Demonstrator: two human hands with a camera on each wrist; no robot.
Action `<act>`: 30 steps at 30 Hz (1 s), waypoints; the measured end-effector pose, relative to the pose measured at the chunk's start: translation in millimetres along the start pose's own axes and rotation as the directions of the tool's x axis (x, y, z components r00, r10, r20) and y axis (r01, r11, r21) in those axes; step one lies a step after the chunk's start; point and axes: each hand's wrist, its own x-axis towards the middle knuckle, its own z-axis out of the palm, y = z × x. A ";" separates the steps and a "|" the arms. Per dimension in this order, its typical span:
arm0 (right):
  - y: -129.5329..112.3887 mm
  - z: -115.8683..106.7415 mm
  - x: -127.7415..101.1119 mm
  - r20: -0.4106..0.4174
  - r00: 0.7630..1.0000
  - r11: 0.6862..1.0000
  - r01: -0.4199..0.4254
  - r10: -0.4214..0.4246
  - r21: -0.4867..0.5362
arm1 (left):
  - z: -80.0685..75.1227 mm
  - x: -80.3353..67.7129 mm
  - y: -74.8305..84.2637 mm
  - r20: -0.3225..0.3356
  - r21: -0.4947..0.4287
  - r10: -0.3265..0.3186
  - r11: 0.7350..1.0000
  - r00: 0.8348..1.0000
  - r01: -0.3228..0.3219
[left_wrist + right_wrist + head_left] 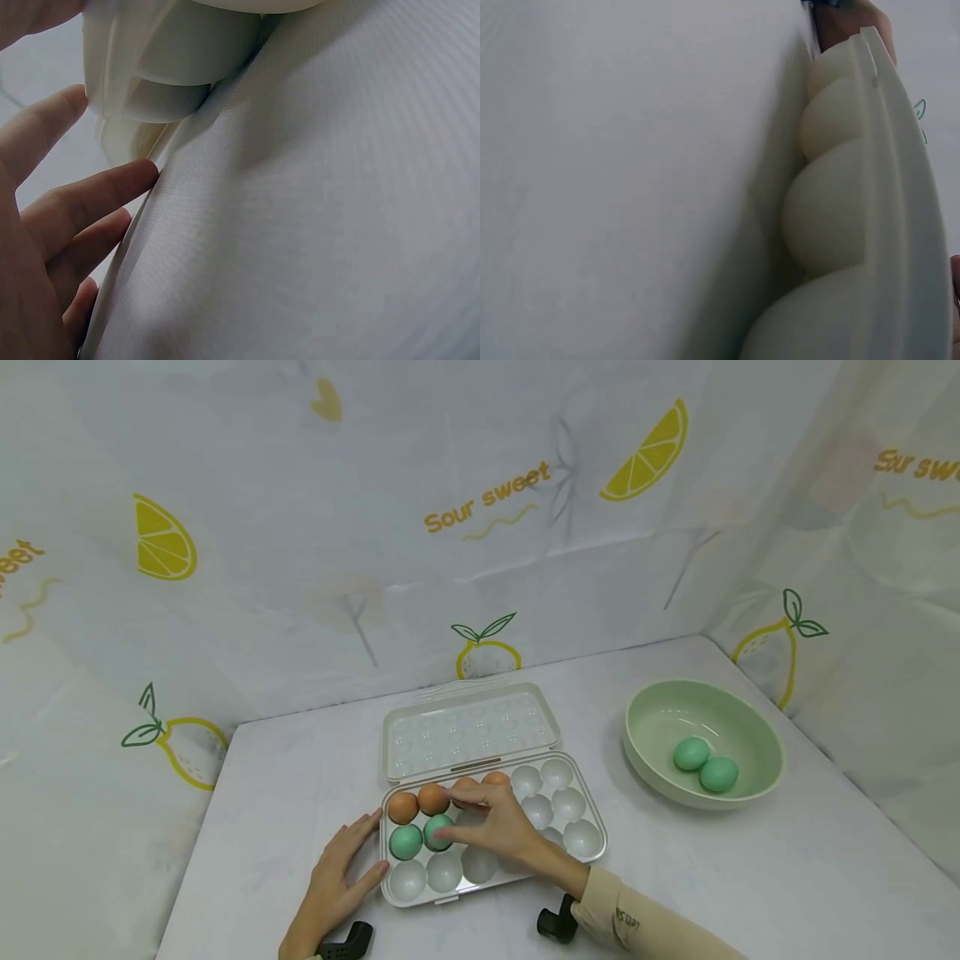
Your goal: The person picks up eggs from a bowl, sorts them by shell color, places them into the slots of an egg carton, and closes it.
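Note:
An egg tray (495, 883) with round wells lies in front of me, its lid (468, 727) folded open behind it. Several brown eggs (402, 807) fill part of the back row. One green egg (406, 842) sits at the left of the row before them. Beside it, my right hand (501, 829) reaches over the tray and pinches a second green egg (437, 827), its fingertips close to the brown eggs. My left hand (337, 870) rests at the tray's left end, thumb and fingers spread along the rim. Up close, the left wrist view shows these fingers (97, 196) loosely straight.
A pale green bowl (645, 760) stands to the right, with two green eggs (705, 763) inside. White cloth printed with lemons (191, 752) hangs behind and at the sides of the table. The right wrist view shows the tray's rounded underside (829, 210).

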 end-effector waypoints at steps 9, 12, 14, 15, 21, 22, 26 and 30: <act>-11.7 -28.0 0.8 -0.042 0.984 0.982 -0.172 0.176 0.073 | 0.3 -1.0 -0.4 -0.008 -0.001 0.018 1.000 1.000 -0.018; -14.9 -39.5 1.2 -0.058 0.978 0.979 -0.197 0.200 0.058 | 0.6 -1.2 -1.1 -0.013 0.003 0.027 1.000 1.000 -0.027; -16.2 -47.0 0.4 -0.068 0.976 0.977 -0.205 0.209 0.055 | 0.7 -1.2 -1.5 -0.018 0.001 0.033 0.999 0.999 -0.033; -17.2 -50.5 -0.2 -0.073 0.973 0.974 -0.215 0.220 0.065 | 0.7 -1.3 -1.7 -0.019 -0.001 0.036 0.999 0.999 -0.036; -16.9 -69.5 -6.2 -0.115 0.965 0.972 -0.231 0.235 0.048 | 0.4 -1.4 -2.0 -0.015 -0.009 0.032 0.999 0.999 -0.033; -16.4 -72.8 -7.2 -0.121 0.966 0.973 -0.225 0.229 0.046 | 0.5 -1.4 -2.0 -0.013 -0.010 0.030 0.999 0.999 -0.030; -16.3 -86.8 -10.0 -0.145 0.965 0.975 -0.215 0.220 0.046 | 0.8 -1.1 -1.9 -0.014 -0.008 0.027 1.000 1.000 -0.028; -17.7 -101.6 -13.1 -0.180 0.953 0.970 -0.238 0.243 0.045 | 0.9 -0.9 -1.8 -0.017 -0.006 0.029 1.000 0.999 -0.029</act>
